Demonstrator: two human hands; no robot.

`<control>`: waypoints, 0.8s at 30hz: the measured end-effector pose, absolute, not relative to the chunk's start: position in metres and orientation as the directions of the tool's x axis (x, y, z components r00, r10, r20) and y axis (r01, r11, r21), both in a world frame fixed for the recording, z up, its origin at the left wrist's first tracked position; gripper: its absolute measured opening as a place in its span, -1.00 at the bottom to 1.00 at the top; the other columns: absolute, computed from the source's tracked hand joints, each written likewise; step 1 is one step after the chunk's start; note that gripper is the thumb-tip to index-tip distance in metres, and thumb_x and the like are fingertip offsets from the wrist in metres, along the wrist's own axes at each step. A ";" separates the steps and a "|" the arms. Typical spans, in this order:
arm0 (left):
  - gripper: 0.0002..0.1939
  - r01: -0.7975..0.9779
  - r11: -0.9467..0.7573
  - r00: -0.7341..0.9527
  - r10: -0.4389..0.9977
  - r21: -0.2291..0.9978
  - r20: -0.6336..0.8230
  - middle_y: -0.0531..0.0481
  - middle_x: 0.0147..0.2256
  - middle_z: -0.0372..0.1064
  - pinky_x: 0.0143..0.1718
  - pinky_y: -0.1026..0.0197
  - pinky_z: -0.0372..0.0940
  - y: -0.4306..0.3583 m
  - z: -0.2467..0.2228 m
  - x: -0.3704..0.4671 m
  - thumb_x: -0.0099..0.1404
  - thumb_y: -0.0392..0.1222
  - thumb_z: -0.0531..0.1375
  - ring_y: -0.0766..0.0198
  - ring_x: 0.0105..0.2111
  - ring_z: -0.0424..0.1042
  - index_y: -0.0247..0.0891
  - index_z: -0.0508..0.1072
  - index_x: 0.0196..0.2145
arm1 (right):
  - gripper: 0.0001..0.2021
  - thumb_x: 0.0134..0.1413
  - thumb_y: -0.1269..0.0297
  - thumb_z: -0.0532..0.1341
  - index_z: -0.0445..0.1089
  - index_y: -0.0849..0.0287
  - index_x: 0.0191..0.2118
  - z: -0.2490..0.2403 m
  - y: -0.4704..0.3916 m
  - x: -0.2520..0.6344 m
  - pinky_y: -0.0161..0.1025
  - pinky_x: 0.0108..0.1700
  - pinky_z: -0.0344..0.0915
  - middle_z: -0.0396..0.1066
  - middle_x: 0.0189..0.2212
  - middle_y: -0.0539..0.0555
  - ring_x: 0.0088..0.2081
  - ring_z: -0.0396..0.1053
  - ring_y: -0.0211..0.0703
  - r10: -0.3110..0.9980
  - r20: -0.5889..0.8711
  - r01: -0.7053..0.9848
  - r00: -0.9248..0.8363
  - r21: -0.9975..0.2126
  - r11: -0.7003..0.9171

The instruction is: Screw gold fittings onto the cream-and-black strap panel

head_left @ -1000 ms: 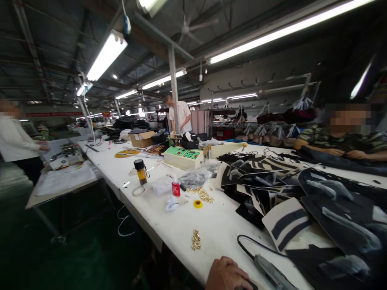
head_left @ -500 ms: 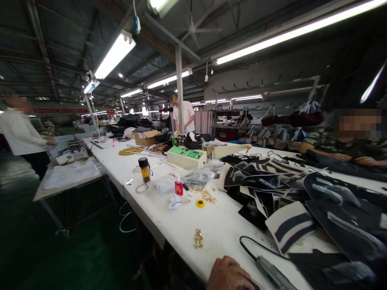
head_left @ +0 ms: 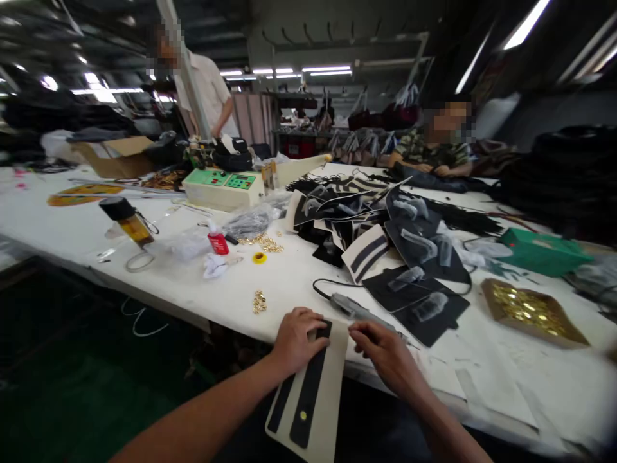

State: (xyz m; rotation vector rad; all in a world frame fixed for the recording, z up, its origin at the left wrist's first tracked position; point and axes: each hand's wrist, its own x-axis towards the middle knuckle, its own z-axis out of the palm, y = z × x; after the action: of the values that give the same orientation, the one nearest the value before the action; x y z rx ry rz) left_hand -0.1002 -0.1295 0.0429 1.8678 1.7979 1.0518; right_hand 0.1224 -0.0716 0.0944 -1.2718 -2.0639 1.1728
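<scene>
Long white worktable [head_left: 299, 283], dark green floor [head_left: 72, 392], ceiling strip lights [head_left: 325, 68].

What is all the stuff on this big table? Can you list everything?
Striped panel: one, cream with black stripes, at the table's near edge under both hands.
Hand tool: one, grey with a black cord, beside the right hand.
Panel pile: many, black and cream, mid-table.
Loose gold fittings: a small cluster, near the front edge.
Tray of gold fittings: one, brown, right side.
Red bottle: one, left of centre.
Yellow ring: one, by the bottle.
Control box: one, green-topped, at the back.
Green box: one, far right.
Table: one, white.
Co-workers: two, at the far side.
Left hand: pressing the panel.
Right hand: at the panel's edge.
</scene>
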 end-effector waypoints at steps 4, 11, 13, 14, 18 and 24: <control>-0.72 0.716 -0.153 -0.045 0.963 0.681 0.265 0.04 0.02 0.60 0.15 -0.15 0.31 -0.130 0.041 -0.102 0.21 -0.17 0.46 -0.02 0.12 0.39 -0.04 0.65 -0.10 | -0.74 0.25 0.13 0.17 0.55 0.14 -0.21 0.086 -0.065 0.093 -0.13 -0.14 0.36 0.52 -0.35 0.05 -0.28 0.45 -0.05 0.832 -0.074 0.475 -0.550 -0.847 0.239; -0.72 0.722 -0.160 -0.047 0.959 0.673 0.278 0.04 0.03 0.59 0.15 -0.10 0.29 -0.130 0.038 -0.104 0.24 -0.16 0.44 0.01 0.12 0.39 -0.08 0.62 -0.08 | -0.74 0.24 0.18 0.17 0.59 0.15 -0.23 0.070 -0.062 0.069 -0.10 0.02 0.28 0.52 -0.22 0.11 -0.11 0.44 0.00 0.805 -0.021 0.469 -0.593 -0.822 0.324; -0.72 0.711 -0.157 -0.048 0.962 0.686 0.270 0.03 0.03 0.59 0.15 -0.09 0.28 -0.130 0.036 -0.104 0.24 -0.17 0.44 0.02 0.13 0.38 -0.10 0.60 -0.08 | -0.75 0.24 0.19 0.17 0.59 0.15 -0.23 0.068 -0.064 0.069 -0.11 0.01 0.28 0.51 -0.23 0.10 -0.12 0.44 -0.01 0.812 -0.023 0.482 -0.583 -0.815 0.322; -0.72 0.705 -0.154 -0.051 0.963 0.692 0.266 0.03 0.03 0.58 0.15 -0.09 0.27 -0.129 0.036 -0.104 0.24 -0.18 0.44 0.02 0.13 0.38 -0.11 0.60 -0.08 | -0.76 0.23 0.19 0.17 0.59 0.14 -0.25 0.067 -0.065 0.068 -0.11 0.00 0.28 0.50 -0.24 0.09 -0.13 0.44 -0.01 0.814 -0.020 0.486 -0.581 -0.811 0.326; -0.72 0.694 -0.146 -0.066 0.962 0.705 0.265 0.01 0.04 0.57 0.16 -0.09 0.26 -0.130 0.038 -0.105 0.23 -0.21 0.44 0.02 0.13 0.37 -0.13 0.58 -0.10 | -0.75 0.21 0.19 0.16 0.58 0.13 -0.28 0.066 -0.066 0.065 -0.11 -0.01 0.29 0.49 -0.26 0.10 -0.14 0.44 -0.01 0.820 -0.025 0.513 -0.572 -0.791 0.333; -0.68 0.684 -0.173 -0.096 0.942 0.709 0.323 0.10 -0.04 0.60 0.06 -0.02 0.31 -0.129 0.040 -0.100 0.12 -0.22 0.48 0.07 0.03 0.43 -0.10 0.58 -0.15 | -0.70 0.17 0.06 0.14 0.57 0.09 -0.30 0.058 -0.058 0.065 -0.06 0.00 0.32 0.56 -0.25 0.13 -0.13 0.48 0.08 0.834 -0.093 0.567 -0.544 -0.773 0.284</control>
State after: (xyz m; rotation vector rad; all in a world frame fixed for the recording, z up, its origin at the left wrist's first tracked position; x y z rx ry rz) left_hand -0.1001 -0.1285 0.0401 1.8644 1.7776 1.1443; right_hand 0.0647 -0.0576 0.0578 -1.2718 -2.2294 1.1307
